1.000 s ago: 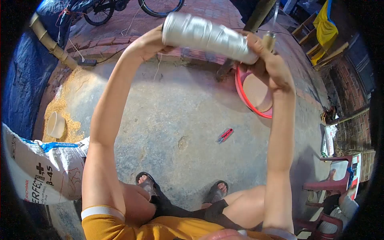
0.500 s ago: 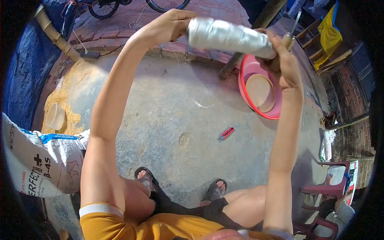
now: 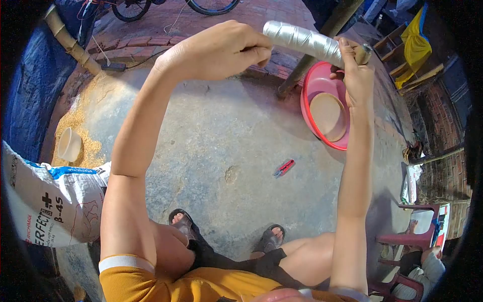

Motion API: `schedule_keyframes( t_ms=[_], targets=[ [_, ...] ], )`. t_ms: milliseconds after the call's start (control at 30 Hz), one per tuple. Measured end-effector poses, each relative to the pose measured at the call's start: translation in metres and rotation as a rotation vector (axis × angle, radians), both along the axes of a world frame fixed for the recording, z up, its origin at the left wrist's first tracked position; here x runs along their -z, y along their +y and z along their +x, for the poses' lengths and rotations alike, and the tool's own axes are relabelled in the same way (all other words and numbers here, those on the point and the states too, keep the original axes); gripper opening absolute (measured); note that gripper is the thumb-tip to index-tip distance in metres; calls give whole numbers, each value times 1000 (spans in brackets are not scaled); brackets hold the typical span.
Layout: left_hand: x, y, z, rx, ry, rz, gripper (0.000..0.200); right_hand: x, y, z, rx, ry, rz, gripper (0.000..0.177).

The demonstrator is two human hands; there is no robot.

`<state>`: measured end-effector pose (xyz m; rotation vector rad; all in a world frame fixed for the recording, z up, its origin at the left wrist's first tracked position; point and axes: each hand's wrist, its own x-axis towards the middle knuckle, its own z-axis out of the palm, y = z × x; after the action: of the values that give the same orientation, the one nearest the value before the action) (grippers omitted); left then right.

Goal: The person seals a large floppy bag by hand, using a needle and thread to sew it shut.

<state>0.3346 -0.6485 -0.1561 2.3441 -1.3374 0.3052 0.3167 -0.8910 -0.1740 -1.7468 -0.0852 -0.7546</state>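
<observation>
A silvery, shiny-wrapped cylinder (image 3: pixel 304 40), with diagonal bands round it, is held up at arm's length near the top of the head view. My right hand (image 3: pixel 358 75) is closed round its right end, thumb along the wrapping. A round brownish end (image 3: pixel 363 54), like a wooden handle, sticks out past that thumb. My left hand (image 3: pixel 226 50) is just beside the cylinder's left end, its fingers curled and pinched together. Whatever lies between those fingertips is hidden or too thin to make out.
A pink basin (image 3: pixel 307 95) with a round tan disc inside stands below my right hand. Red-handled pliers (image 3: pixel 285 168) lie on the concrete floor. At left are a printed sack (image 3: pixel 55 206), spilled grain (image 3: pixel 90 146) and a pale bowl (image 3: pixel 70 144). A pole (image 3: pixel 322 48) slants behind the cylinder.
My left hand has come off the cylinder's left end and turned, now pinched beside it. The cylinder has shifted right, and its diagonal wrapping shows more sharply.
</observation>
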Motion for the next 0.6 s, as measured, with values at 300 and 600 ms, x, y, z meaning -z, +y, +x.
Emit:
schedule_keyframes(
  t_ms=[300, 600],
  targets=[
    [6, 2, 31, -167, 150, -284, 32, 3, -2, -4, -191, 169, -153, 27],
    [36, -18, 35, 185, 1032, -600, 20, -2, 15, -10, -420, 389, 519, 29]
  ],
)
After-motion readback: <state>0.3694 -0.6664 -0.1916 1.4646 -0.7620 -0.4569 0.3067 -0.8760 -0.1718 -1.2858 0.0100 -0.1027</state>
